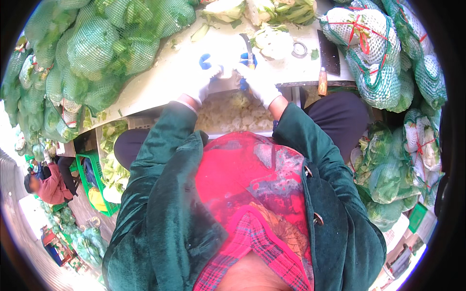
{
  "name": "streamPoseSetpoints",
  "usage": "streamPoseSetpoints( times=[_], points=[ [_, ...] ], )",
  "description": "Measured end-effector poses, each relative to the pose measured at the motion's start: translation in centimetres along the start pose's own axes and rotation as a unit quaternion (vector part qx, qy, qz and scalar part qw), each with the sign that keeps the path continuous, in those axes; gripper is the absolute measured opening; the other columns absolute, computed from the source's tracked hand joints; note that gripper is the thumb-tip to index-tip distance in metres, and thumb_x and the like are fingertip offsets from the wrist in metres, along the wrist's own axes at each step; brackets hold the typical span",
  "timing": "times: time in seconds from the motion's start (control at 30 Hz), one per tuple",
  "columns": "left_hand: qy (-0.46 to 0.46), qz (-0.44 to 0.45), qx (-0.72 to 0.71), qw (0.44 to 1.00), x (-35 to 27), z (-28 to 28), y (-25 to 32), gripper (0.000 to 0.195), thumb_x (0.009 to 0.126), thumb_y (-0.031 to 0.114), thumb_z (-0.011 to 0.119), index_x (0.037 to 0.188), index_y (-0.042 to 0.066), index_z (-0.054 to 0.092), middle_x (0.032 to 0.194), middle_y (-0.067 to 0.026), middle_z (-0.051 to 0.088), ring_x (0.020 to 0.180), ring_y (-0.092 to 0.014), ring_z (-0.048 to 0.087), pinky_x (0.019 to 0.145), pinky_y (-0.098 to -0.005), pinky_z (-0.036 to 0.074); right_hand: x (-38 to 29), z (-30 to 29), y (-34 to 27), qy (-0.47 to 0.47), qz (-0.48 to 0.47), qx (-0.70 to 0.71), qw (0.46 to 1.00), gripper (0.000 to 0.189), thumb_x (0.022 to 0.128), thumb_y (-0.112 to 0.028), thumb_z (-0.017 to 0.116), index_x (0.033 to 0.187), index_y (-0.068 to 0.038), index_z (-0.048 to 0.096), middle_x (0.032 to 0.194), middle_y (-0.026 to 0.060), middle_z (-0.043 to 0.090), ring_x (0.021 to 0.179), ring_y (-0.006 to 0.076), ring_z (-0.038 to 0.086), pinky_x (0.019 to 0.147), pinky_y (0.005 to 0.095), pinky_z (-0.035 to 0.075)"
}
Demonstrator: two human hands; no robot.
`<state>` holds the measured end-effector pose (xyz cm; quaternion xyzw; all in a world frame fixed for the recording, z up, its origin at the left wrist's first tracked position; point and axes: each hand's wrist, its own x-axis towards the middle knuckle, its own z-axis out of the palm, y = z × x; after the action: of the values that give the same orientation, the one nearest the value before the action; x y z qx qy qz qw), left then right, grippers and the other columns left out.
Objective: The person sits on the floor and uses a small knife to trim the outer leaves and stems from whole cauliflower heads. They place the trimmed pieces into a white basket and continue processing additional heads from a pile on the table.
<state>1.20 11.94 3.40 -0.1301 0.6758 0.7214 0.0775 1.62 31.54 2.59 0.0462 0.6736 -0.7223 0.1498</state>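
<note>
Both my hands wear white gloves with blue fingertips, held close together over the front edge of a white work table. My right hand grips a small knife, its dark curved blade pointing away from me. Between the thumbs is a pale piece, probably cauliflower, but glare washes out its outline. My left hand is against this piece; whether its fingers close on it is unclear. Below the hands, a white tub holds many cut cauliflower florets. A trimmed cauliflower head lies just beyond my right hand.
Right of the head are a metal ring and a cleaver, its wooden handle over the table edge. Net bags of cauliflower crowd the left and right. Leafy trimmings lie behind. Another person sits far left beside a green crate.
</note>
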Motion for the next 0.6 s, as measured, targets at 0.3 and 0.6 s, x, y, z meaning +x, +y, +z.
streamPoseSetpoints(
  times=[0.3,0.6],
  points=[
    [-0.063,0.055,-0.048,0.995,-3.1,-0.8,-1.8,0.058,0.092,0.003,0.067,0.145,0.003,0.043,0.130,-0.0079,0.053,0.118,-0.017,0.054,0.102,-0.0293,0.047,-0.9,1.2,-1.2,-0.057,-0.028,0.125,0.990,0.037,0.098,-0.027,0.070,0.126,-0.006,0.060,0.105,0.0022,0.063,0.084,0.0085,0.058,0.067,0.0251,0.049],
    [-0.074,0.079,-0.079,0.991,-4.7,-0.5,-1.4,0.058,0.092,0.001,0.066,0.145,0.007,0.044,0.132,-0.0076,0.053,0.121,-0.017,0.053,0.103,-0.0307,0.048,-0.5,1.2,1.4,-0.059,-0.039,0.136,0.988,0.048,0.101,-0.027,0.064,0.142,-0.004,0.051,0.112,0.0081,0.065,0.094,0.0169,0.060,0.081,0.0324,0.052]
  ],
)
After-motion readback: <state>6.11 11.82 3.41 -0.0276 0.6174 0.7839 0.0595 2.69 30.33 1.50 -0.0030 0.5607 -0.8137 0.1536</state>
